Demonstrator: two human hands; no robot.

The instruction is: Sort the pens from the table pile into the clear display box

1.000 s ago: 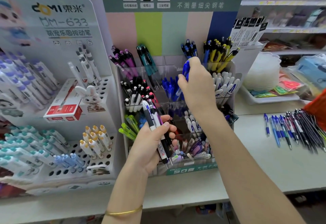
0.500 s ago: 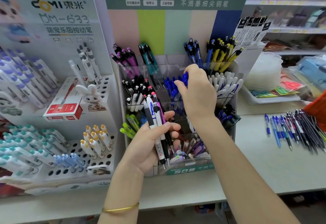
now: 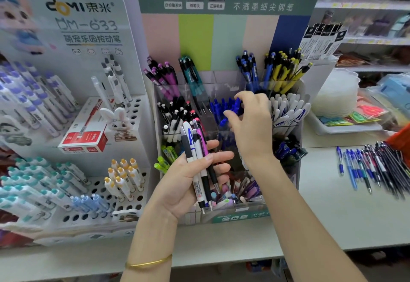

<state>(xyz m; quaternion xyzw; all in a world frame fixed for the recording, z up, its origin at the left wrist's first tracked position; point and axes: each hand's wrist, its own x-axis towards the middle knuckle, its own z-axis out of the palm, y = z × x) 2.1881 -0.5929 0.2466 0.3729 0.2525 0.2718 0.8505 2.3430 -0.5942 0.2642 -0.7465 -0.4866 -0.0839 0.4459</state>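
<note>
The clear display box (image 3: 240,214) stands in the middle of the counter, its compartments filled with pens sorted by colour. My left hand (image 3: 182,184) grips a small bundle of pens (image 3: 197,148) in front of the box: white, black and one pink. My right hand (image 3: 253,126) hovers over the compartment of blue pens (image 3: 221,106), fingers loosely bent, thumb apart, holding nothing. The pile of loose pens (image 3: 372,166) lies on the table to the right, mostly blue and black.
A white cardboard pen display (image 3: 66,126) with a red box (image 3: 86,137) stands to the left of the clear box. A white tray (image 3: 346,127) with coloured packets sits at the back right. An orange object (image 3: 401,144) pokes in at the right edge.
My right hand lowered a blue pen into the blue compartment and let go of it; the fingers have spread. My left hand kept its bundle and barely moved.
</note>
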